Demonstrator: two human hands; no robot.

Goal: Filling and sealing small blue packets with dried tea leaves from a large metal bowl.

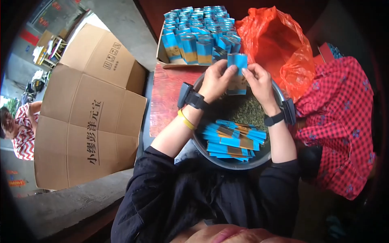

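Observation:
Above the far part of a round metal basin [232, 166], my left hand [216, 79] grips a small blue and tan packet [237, 61] by its left side. My right hand [259, 82] pinches the same packet at its right edge. Dry green-brown plant bits [250, 110] lie in the basin below. A loose pile of flat blue and gold packets [232, 141] rests in its near part. Just beyond my left hand, a shallow cardboard tray [177, 65] holds many upright blue packets [189, 47] in rows.
An orange-red plastic bag [296, 65] stands open beyond my right hand. The tray is on a red wooden table [170, 100]. A large printed cardboard box [91, 121] stands to the left. A person in red checked clothing [343, 121] is close on the right; another person [25, 130] is far left.

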